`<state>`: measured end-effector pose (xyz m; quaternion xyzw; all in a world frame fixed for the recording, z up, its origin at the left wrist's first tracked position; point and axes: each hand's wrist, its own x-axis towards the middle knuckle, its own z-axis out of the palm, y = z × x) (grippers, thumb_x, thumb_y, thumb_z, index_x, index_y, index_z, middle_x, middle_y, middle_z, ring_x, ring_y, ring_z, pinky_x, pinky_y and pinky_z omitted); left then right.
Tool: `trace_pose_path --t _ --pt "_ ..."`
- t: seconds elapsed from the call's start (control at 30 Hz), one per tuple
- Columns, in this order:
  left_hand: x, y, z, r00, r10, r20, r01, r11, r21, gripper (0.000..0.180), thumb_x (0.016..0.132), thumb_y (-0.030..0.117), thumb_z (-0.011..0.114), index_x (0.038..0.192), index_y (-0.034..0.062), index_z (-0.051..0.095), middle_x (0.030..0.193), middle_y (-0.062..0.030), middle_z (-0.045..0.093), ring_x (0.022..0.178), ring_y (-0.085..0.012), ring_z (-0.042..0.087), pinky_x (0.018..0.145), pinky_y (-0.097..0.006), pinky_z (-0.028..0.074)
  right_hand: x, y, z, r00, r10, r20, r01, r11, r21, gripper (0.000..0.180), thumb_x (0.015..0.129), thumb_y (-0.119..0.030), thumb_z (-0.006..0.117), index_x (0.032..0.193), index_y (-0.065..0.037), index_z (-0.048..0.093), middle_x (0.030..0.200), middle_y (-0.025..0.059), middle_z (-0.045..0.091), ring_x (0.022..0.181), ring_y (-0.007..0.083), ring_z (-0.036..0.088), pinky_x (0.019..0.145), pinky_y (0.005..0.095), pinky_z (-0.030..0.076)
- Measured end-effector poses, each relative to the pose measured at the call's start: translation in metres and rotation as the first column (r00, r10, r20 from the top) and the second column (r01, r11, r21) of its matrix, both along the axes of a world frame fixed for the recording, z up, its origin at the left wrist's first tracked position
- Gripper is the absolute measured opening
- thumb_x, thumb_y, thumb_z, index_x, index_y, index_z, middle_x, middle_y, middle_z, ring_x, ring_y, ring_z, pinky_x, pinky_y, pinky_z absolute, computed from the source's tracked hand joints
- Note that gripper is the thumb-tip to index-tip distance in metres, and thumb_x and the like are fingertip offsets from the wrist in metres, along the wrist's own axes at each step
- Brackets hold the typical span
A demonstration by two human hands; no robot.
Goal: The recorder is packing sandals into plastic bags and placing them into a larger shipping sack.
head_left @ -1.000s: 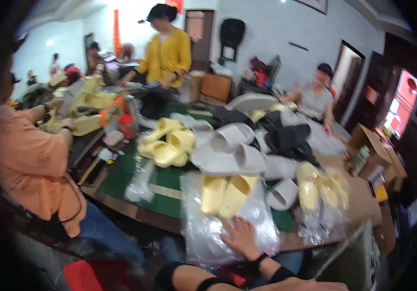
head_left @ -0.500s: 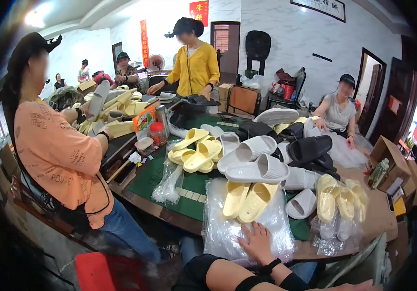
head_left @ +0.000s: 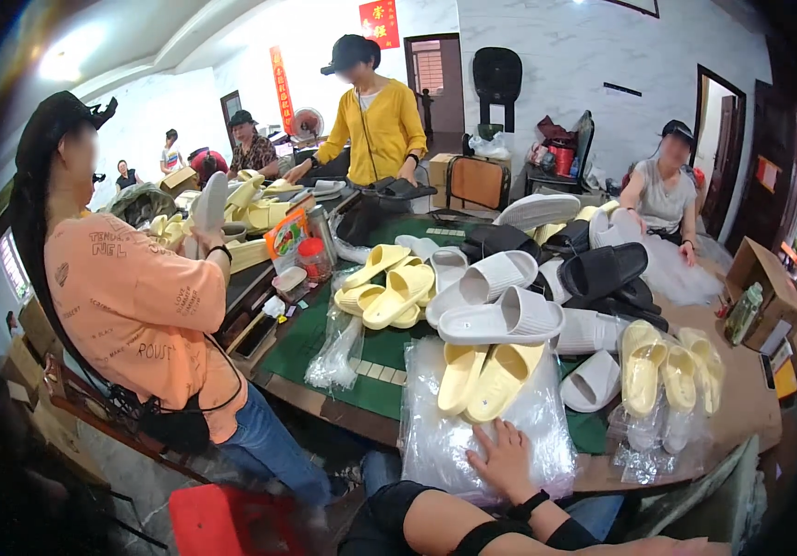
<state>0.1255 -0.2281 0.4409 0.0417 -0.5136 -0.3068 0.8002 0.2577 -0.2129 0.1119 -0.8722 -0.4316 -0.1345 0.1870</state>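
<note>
The person's right hand lies with fingers loosely spread, gripping nothing, on clear flat plastic bags beneath pale-yellow moulded slide slippers. The left hand's fingers cannot be told; a flat, light palm should steady the slick bags.

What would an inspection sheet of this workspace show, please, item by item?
Surface: table, green on top, brown covering at the right.
Job's things: pale-yellow slipper pair on clear plastic bags; grey slippers and black slippers heaped behind.
Clutter: red-lidded jar, bottle, cardboard box.
Hands: right hand palm down on the bags, just below the pair; left hand partly cut off by the lower edge, hold unclear.
Cables: thin dark cord down the front of the co-worker in yellow.
Surroundings: co-worker in orange at the left, red stool at lower left.
</note>
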Motion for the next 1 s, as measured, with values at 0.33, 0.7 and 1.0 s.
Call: trace_pose_path --t 0.33,0.7,1.0 --pt "0.020 0.015 -0.027 0.973 0.194 0.127 -0.207 0.973 0.100 0.050 0.102 0.042 0.035 0.109 -0.0041 0.052 0.101 -0.0098 0.052 0.093 -0.0203 0.053 0.084 -0.032 0.041 -0.006 0.001 0.002 0.998 0.015 -0.068 -0.017 1.000 -0.022 0.055 0.086 -0.053 0.052 0.132 -0.023 0.056 0.139 0.0222 0.044 0.128 0.0362 0.041 0.105 0.0500 0.025" --pt "0.008 0.030 -0.055 0.782 0.622 0.033 -0.622 0.777 0.097 0.063 0.102 0.045 0.031 0.145 -0.0010 0.030 0.137 -0.0269 0.043 0.114 -0.0298 0.053 0.095 -0.038 0.043 0.004 0.002 -0.004 1.000 0.017 0.013 -0.017 1.000 0.020 0.054 0.087 -0.054 0.052 0.132 -0.022 0.055 0.134 0.0199 0.049 0.123 0.0356 0.046 0.101 0.0512 0.031" --pt "0.031 0.015 -0.061 0.855 0.321 0.408 -0.519 0.550 0.654 0.034 0.102 0.020 0.042 0.127 0.0010 0.055 0.130 -0.0127 0.053 0.117 -0.0241 0.052 0.098 -0.035 0.040 -0.002 -0.008 -0.005 0.997 0.001 0.071 -0.006 0.998 0.070 0.051 0.087 -0.053 0.054 0.128 -0.022 0.058 0.128 0.0176 0.053 0.116 0.0320 0.051 0.096 0.0465 0.034"
